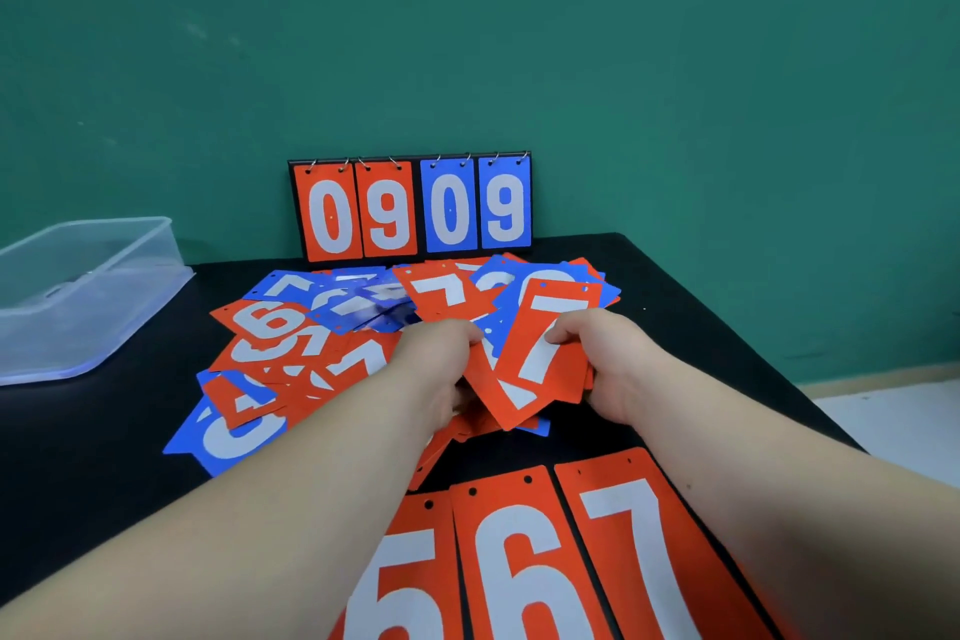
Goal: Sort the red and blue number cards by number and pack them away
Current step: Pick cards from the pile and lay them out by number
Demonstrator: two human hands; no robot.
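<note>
The left hand (441,364) and the right hand (602,359) meet over the black bench (104,457). The right pinches a red 7 card (550,343) with its thumb on the face, and the left curls around a fan of red cards (501,403) beneath it. Nearest the camera, a red 5 (410,577), a red 6 (519,561) and a red 7 (639,551) lie in a row. Beyond the hands spreads a loose pile of red and blue cards (311,353). At the bench's far edge a flip scoreboard (387,213) reads 0909, and a clear plastic box (78,286) sits far left.
</note>
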